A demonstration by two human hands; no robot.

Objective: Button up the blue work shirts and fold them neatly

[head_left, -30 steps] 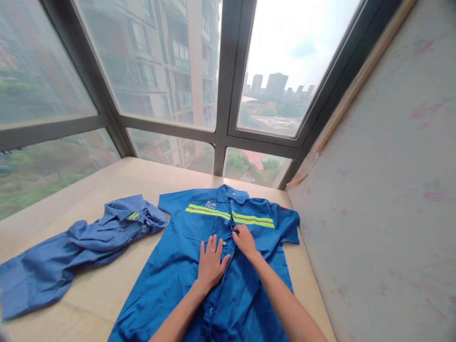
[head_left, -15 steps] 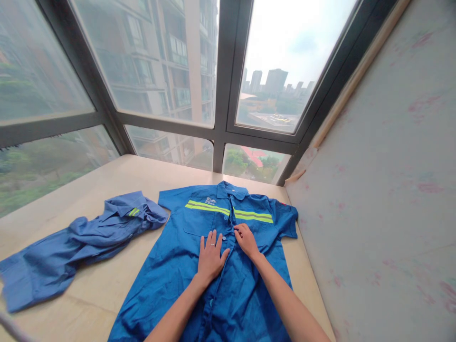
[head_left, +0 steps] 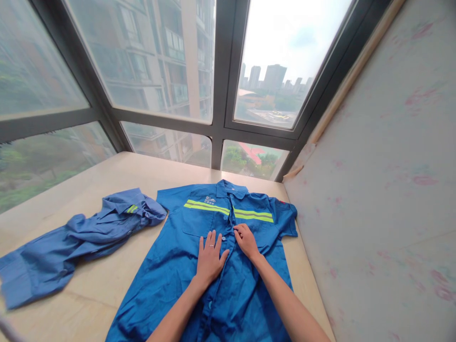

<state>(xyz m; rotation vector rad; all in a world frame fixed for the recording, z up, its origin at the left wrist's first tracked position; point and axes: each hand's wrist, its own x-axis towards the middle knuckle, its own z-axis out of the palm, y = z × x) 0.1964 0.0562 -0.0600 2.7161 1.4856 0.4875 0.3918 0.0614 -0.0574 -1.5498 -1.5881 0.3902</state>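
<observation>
A blue short-sleeved work shirt lies spread out with its collar towards the window. Yellow-green reflective stripes cross its chest, and white lettering sits above the left-hand stripe. My left hand rests flat on the shirt front, fingers spread, a ring on one finger. Beside its fingertips a pale button shows on the front edge. With thumb and fingers pinched, my right hand grips the edge of the shirt's other front panel. Lower down the opening, another button is visible.
To the left, a crumpled blue garment with a small reflective stripe lies on the pale wooden surface. Dark-framed windows close off the back and left. A flower-patterned wall stands close on the right.
The view has shifted slightly. Both hands keep the same place and pose on the shirt.
</observation>
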